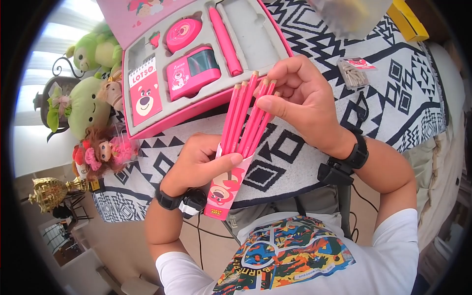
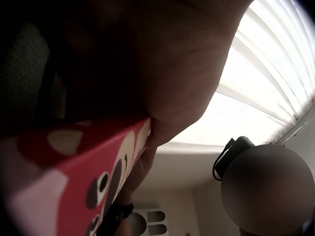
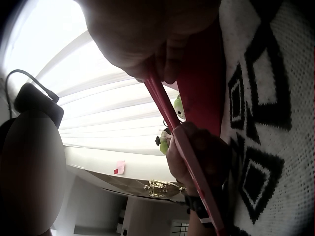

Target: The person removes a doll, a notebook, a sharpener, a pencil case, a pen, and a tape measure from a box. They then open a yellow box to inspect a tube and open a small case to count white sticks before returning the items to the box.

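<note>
In the head view, my left hand (image 1: pixel 199 160) grips a slim pink cardboard pencil box (image 1: pixel 223 191) printed with a bear, its thumb across the front. A fan of several pink pencils (image 1: pixel 241 123) sticks out of the box's open top, lower ends hidden inside. My right hand (image 1: pixel 309 101) pinches some of the pencils near their upper ends, thumb in front and fingers behind. The right wrist view shows the pencils (image 3: pixel 161 101) running from the right fingers down to the box (image 3: pixel 194 169). The box's printed face (image 2: pixel 83 191) fills the lower left wrist view.
Beyond the hands lies a pink stationery set box (image 1: pixel 172 118) holding a notepad (image 1: pixel 145 93), a sharpener (image 1: pixel 194 73), a round case (image 1: pixel 183 34) and a pink pen (image 1: pixel 224 42). Plush toys (image 1: pixel 91 105) and a doll (image 1: pixel 103 152) stand left. A small packet (image 1: pixel 353 73) lies right on the patterned tablecloth (image 1: pixel 305 162).
</note>
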{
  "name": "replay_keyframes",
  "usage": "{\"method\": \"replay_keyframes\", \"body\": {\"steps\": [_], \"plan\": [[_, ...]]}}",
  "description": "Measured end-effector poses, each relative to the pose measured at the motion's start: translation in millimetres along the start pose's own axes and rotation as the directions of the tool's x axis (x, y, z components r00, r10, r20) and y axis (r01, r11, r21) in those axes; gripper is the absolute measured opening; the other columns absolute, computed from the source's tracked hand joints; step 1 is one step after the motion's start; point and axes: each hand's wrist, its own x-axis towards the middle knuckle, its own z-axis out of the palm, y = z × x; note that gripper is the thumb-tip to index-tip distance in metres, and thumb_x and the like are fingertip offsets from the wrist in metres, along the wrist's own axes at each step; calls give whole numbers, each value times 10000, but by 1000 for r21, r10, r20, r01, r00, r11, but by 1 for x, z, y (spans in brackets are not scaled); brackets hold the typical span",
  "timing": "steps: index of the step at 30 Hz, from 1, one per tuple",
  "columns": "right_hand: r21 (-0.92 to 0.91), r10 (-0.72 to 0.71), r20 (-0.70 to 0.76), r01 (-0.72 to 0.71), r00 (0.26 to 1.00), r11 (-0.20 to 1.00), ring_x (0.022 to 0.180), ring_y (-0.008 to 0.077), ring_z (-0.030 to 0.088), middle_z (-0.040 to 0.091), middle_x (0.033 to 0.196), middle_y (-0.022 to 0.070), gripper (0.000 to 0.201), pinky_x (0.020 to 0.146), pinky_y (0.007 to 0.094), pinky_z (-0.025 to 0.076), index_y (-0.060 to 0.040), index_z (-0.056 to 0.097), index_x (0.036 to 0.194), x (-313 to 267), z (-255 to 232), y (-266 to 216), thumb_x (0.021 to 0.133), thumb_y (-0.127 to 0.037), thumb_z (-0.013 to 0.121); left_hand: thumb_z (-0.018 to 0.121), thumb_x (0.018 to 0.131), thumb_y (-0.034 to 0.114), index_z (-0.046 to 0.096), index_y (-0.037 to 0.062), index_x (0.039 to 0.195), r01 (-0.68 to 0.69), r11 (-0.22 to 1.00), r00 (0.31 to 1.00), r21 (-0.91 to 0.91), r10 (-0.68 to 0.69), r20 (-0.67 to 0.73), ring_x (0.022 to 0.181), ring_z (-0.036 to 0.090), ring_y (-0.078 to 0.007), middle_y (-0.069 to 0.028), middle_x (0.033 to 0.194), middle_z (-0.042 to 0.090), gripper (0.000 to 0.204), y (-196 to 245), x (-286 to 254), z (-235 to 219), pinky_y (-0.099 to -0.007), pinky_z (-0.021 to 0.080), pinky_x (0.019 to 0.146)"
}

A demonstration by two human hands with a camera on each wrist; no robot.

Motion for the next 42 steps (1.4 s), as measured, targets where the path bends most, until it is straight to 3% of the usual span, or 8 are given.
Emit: {"method": "replay_keyframes", "body": {"steps": [8, 14, 19, 29, 31, 34, 37, 42], "plan": [[-10, 0, 16, 0, 1000, 1000, 874, 99, 671, 665, 995, 62, 286, 734, 251, 604, -20, 539, 1108, 1, 0, -2, 915, -23, 749, 771, 903, 183, 747, -2, 1019, -54, 999, 997, -2, 54, 58, 767, 669, -62, -41, 842, 747, 220, 6, 3, 0, -238, 522, 673], [16, 9, 26, -10, 1000, 1000, 893, 97, 665, 661, 1013, 61, 304, 740, 253, 604, -17, 538, 1129, 1, -1, 0, 915, -31, 753, 787, 892, 173, 757, 4, 1043, 70, 997, 997, -31, -69, 26, 757, 676, -68, -40, 838, 750, 228, 13, 2, 2, -237, 525, 672], [16, -15, 28, 15, 999, 1000, 936, 114, 664, 661, 1045, 77, 398, 801, 263, 599, -21, 507, 1236, 1, 2, 0, 914, -14, 741, 781, 899, 183, 761, 7, 1035, 13, 1000, 1000, -6, -13, 14, 746, 673, -58, -33, 818, 749, 223, 8, 2, 2, -228, 519, 657], [19, 49, 108, -51, 993, 999, 1054, 160, 671, 670, 1174, 116, 601, 911, 293, 566, -48, 434, 1438, 0, 0, -2, 914, 11, 723, 783, 899, 213, 763, 21, 1010, 81, 997, 997, -18, -81, 19, 728, 656, -42, -21, 802, 740, 222, 10, 2, 3, -226, 511, 644], [5, 142, 149, -144, 979, 989, 1085, 139, 622, 634, 1179, 83, 725, 965, 303, 517, -46, 375, 1512, 0, 1, -7, 890, 28, 740, 784, 896, 215, 762, 23, 1005, 16, 1000, 1000, 27, -16, 24, 722, 662, -47, -29, 795, 741, 222, 8, 4, 3, -232, 514, 642], [-318, 107, 247, -24, 963, 948, 1207, 143, 558, 529, 1357, 78, 797, 1034, 328, 481, -55, 354, 1532, -1, -5, -2, 860, 13, 775, 786, 894, 221, 763, 25, 1013, 31, 998, 999, 55, -33, 31, 723, 679, -58, -34, 792, 748, 231, 10, 5, 4, -243, 522, 640], [-177, 128, 232, -88, 964, 980, 1219, 142, 549, 497, 1392, 66, 824, 1041, 324, 477, -54, 338, 1539, -1, 2, -2, 850, -4, 787, 786, 897, 226, 763, 26, 1020, 37, 994, 999, 99, -40, 36, 725, 680, -57, -32, 793, 748, 235, 12, 4, 3, -241, 523, 637], [-287, 178, 300, -89, 937, 954, 1242, 162, 544, 434, 1455, 72, 822, 1066, 334, 467, -65, 303, 1553, -5, 4, -1, 874, -45, 766, 777, 913, 220, 763, 25, 1018, 49, 997, 999, 53, -50, 20, 724, 668, -51, -22, 806, 747, 222, 11, 3, 4, -235, 514, 633]]}}
